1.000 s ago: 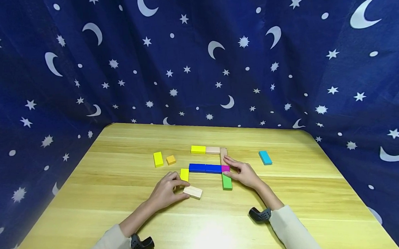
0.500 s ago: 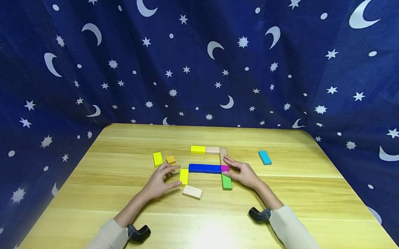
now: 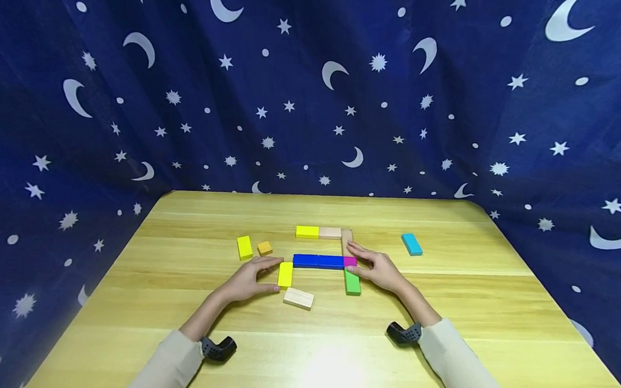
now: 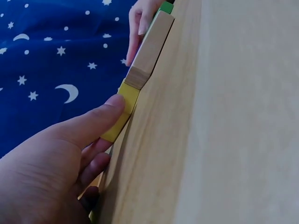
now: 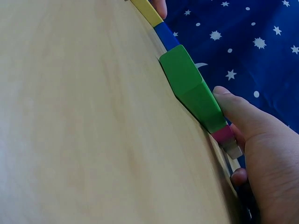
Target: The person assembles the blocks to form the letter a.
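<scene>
My left hand (image 3: 247, 280) pinches a yellow block (image 3: 286, 274) lying left of the blue row, with the thumb at its near end and a finger at its far end. The thumb covers part of that block in the left wrist view. Just in front lies a pale wooden block (image 3: 298, 298), set at a slant. My right hand (image 3: 381, 271) rests with extended fingers along the upright wooden block (image 3: 347, 239), its thumb by the magenta block (image 3: 350, 261) and green block (image 3: 352, 281). Two blue blocks (image 3: 319, 261) lie end to end, touching the magenta one.
Farther back, a yellow block (image 3: 307, 232) and a light wooden block (image 3: 330, 233) extend left from the upright wooden one. Loose blocks lie apart: yellow (image 3: 245, 248), a small orange (image 3: 264, 248), and light blue (image 3: 412, 244) at the right. A starry curtain (image 3: 304, 87) surrounds the table.
My left hand has let go of the pale wooden block, moved left and away from me, and come to the yellow block. The right hand has stayed in place.
</scene>
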The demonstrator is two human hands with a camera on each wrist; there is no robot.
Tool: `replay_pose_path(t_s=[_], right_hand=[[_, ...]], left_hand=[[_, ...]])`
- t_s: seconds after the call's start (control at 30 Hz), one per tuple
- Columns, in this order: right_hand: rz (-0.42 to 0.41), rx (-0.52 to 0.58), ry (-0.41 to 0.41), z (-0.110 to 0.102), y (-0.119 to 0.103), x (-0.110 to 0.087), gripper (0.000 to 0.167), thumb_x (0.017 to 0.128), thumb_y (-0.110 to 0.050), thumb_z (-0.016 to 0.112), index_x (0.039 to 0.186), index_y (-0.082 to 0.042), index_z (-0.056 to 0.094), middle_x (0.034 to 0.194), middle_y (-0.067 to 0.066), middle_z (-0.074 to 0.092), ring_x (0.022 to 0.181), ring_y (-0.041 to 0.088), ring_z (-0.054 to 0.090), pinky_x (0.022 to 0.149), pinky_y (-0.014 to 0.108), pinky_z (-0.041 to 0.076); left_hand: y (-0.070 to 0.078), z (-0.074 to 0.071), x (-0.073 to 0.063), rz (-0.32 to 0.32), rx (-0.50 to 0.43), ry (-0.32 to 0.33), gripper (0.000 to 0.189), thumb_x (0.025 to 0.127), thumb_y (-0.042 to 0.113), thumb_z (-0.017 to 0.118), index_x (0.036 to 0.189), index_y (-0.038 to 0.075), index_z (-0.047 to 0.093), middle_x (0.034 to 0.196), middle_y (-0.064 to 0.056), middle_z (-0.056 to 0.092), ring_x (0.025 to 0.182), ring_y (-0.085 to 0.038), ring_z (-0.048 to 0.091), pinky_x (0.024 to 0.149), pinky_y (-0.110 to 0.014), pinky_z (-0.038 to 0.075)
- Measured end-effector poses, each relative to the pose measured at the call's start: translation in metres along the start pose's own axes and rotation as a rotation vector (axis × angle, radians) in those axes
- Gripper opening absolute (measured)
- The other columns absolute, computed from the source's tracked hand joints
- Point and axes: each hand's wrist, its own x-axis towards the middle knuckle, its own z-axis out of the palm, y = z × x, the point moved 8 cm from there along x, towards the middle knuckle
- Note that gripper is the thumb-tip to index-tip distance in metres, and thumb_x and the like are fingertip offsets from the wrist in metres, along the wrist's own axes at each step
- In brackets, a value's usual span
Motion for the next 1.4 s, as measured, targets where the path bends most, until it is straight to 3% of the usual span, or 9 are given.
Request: replay_pose_path(t_s=[0.5,0.63,0.73,0.87,0.97,1.03,1.13,1.27,1.4], right_hand=[[-0.001,-0.009,-0.002,-0.001,0.0,0.0,0.057,0.083,-0.035,0.068,0.133,-0.011,0.051,0.139,0.002,0.043,0.126,0.026,0.039,0.099,0.044,0.036],[0.003,-0.007,0.0,-0.001,0.002,0.0,0.057,0.083,-0.034,0.068,0.133,-0.012,0.051,0.139,0.001,0.043,0.126,0.024,0.039,0.099,0.042,0.036],[0.009,0.002,-0.001,0.0,0.002,-0.001,0.057,0.083,-0.034,0.068,0.133,-0.011,0.051,0.139,0.001,0.043,0.127,0.025,0.039,0.099,0.042,0.036],[0.007,0.005,0.0,0.0,0.0,-0.001,0.057,0.084,-0.034,0.067,0.133,-0.01,0.051,0.139,0.003,0.043,0.127,0.027,0.038,0.098,0.044,0.037],[0.001,-0.004,-0.001,0.0,-0.001,-0.001,0.057,0.084,-0.034,0.067,0.133,-0.01,0.051,0.139,0.004,0.043,0.127,0.027,0.039,0.097,0.044,0.038],[0.002,-0.01,0.004,-0.001,-0.001,-0.001,0.056,0.084,-0.034,0.068,0.133,-0.011,0.051,0.139,0.003,0.044,0.126,0.026,0.039,0.098,0.043,0.037],[0.008,-0.017,0.004,-0.001,0.001,-0.001,0.056,0.083,-0.035,0.068,0.132,-0.012,0.052,0.139,0.001,0.044,0.126,0.024,0.04,0.1,0.042,0.035],[0.015,-0.02,-0.006,0.0,0.004,0.0,0.057,0.083,-0.036,0.067,0.133,-0.013,0.051,0.14,-0.001,0.043,0.127,0.022,0.039,0.101,0.041,0.035],[0.017,-0.02,-0.009,0.001,0.004,0.0,0.057,0.083,-0.037,0.067,0.133,-0.014,0.051,0.14,-0.001,0.043,0.127,0.022,0.039,0.101,0.041,0.034]], left_hand=[[-0.001,0.002,0.002,-0.006,-0.003,0.006,0.072,0.076,0.049,0.069,0.135,0.014,0.048,0.136,-0.006,0.046,0.126,-0.026,0.038,0.102,-0.045,0.032],[0.0,-0.003,0.002,0.009,-0.02,0.037,0.074,0.076,0.048,0.07,0.136,0.011,0.047,0.136,-0.005,0.046,0.117,-0.023,0.047,0.097,-0.043,0.038],[0.0,-0.016,0.001,0.011,-0.046,0.131,0.068,0.077,0.044,0.071,0.133,0.01,0.05,0.132,-0.005,0.05,0.102,-0.02,0.053,0.087,-0.039,0.046],[-0.002,-0.05,-0.003,0.006,-0.011,0.375,0.051,0.081,0.033,0.071,0.125,0.009,0.058,0.121,-0.007,0.057,0.094,-0.024,0.055,0.072,-0.039,0.047],[-0.009,-0.076,-0.011,-0.023,0.059,0.542,0.042,0.083,0.024,0.07,0.119,0.005,0.061,0.118,-0.012,0.057,0.101,-0.03,0.051,0.076,-0.045,0.043],[-0.018,-0.088,-0.016,-0.069,0.091,0.59,0.043,0.083,0.019,0.069,0.121,0.003,0.059,0.122,-0.015,0.054,0.109,-0.034,0.046,0.085,-0.051,0.04],[-0.038,-0.096,-0.018,-0.162,0.132,0.545,0.054,0.084,0.023,0.068,0.13,0.003,0.05,0.132,-0.019,0.044,0.121,-0.038,0.036,0.097,-0.058,0.028],[-0.063,-0.09,-0.018,-0.277,0.136,0.385,0.078,0.081,0.037,0.07,0.141,0.002,0.034,0.143,-0.021,0.031,0.13,-0.042,0.025,0.101,-0.061,0.02],[-0.073,-0.083,-0.014,-0.315,0.13,0.287,0.092,0.075,0.048,0.072,0.143,0.003,0.03,0.144,-0.022,0.03,0.131,-0.043,0.023,0.102,-0.061,0.019]])
